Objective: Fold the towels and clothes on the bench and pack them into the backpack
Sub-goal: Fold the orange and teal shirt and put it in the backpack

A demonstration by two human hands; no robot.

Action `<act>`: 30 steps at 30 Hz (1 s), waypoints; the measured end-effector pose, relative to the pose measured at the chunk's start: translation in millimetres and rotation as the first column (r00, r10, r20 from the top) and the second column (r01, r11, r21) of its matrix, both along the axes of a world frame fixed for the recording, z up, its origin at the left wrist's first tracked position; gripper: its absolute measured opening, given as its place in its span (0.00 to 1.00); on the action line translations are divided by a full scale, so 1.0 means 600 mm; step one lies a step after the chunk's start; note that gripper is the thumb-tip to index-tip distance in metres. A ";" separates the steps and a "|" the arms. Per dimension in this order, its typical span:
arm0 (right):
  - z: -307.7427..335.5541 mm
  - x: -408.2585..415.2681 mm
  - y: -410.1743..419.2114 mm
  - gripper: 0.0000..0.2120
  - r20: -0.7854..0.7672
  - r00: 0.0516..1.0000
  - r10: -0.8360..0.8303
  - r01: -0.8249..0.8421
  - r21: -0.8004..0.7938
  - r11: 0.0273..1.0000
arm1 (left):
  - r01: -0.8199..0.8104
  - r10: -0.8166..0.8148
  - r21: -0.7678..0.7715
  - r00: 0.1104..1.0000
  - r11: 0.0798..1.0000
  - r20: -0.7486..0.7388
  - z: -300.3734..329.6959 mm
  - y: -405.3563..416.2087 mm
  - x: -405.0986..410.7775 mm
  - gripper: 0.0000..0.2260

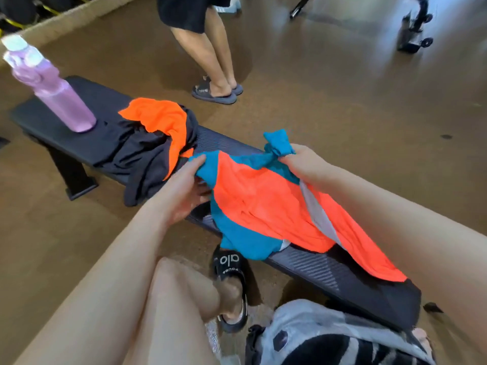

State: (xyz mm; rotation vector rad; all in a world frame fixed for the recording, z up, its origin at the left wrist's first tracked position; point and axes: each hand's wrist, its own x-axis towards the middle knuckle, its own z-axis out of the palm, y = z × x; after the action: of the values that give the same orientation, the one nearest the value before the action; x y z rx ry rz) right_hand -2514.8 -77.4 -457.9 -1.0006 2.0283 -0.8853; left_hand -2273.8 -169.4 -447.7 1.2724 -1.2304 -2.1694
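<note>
Clothes lie on the long black bench [229,143]. One orange and blue shirt [266,206] is spread over the near part of the bench, and both hands lift its top edge. The left hand [184,188] pinches a blue corner with its thumb and fingers. The right hand [303,162] grips a bunched blue part tight. A black and orange pile [150,138] sits farther along the bench, next to a purple bottle [52,88] that stands upright. A gray backpack [329,335] waits on the floor, close to the bench's near end.
</note>
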 end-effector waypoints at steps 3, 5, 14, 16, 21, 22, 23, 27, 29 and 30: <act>-0.032 -0.012 -0.029 0.07 -0.084 0.996 -0.030 0.025 -0.060 0.998 | 0.172 -0.172 0.006 0.983 0.985 0.069 -0.021 -0.017 -0.014 0.23; -0.040 -0.022 -0.053 0.09 -0.041 0.994 -0.099 0.095 -0.094 0.991 | 0.195 -0.194 -0.002 0.977 0.981 0.090 -0.033 -0.019 -0.026 0.25; -0.066 -0.044 -0.068 0.26 -0.233 0.966 -0.110 0.174 0.279 0.944 | 0.761 -0.594 -0.138 0.594 0.634 0.542 -0.052 -0.028 0.002 0.22; -0.066 -0.050 -0.052 0.23 -0.247 0.969 -0.031 0.108 0.302 0.947 | 0.749 -0.615 -0.144 0.624 0.647 0.483 -0.045 -0.012 -0.002 0.14; -0.046 -0.061 -0.012 0.16 -0.286 0.953 -0.102 0.114 0.027 0.993 | 0.357 -0.361 0.068 0.929 0.932 0.080 -0.015 0.010 -0.006 0.13; -0.042 -0.061 -0.009 0.16 -0.274 0.954 -0.124 0.123 -0.020 0.992 | 0.296 -0.301 0.094 0.953 0.950 0.037 -0.007 0.008 -0.001 0.13; -0.036 -0.060 -0.007 0.16 -0.266 0.955 -0.131 0.121 -0.055 0.991 | 0.245 -0.249 0.101 0.968 0.964 0.033 -0.004 0.005 0.008 0.11; -0.027 -0.056 -0.017 0.16 -0.247 0.958 -0.147 0.135 -0.067 0.989 | 0.101 -0.105 0.035 0.982 0.994 0.158 -0.014 -0.009 0.056 0.07; -0.028 -0.056 -0.025 0.19 -0.254 0.953 -0.166 0.172 0.001 0.985 | 0.046 -0.030 -0.059 0.967 0.997 0.255 -0.029 -0.019 0.076 0.07; -0.030 -0.055 -0.026 0.22 -0.251 0.953 -0.169 0.189 0.057 0.980 | 0.039 -0.004 -0.106 0.950 0.994 0.313 -0.034 -0.020 0.083 0.08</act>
State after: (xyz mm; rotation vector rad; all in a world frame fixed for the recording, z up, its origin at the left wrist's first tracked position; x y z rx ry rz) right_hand -2548.0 -93.2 -475.8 -0.9295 2.3761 -0.7957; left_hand -2224.2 -181.4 -468.0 1.6047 -1.4682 -1.9325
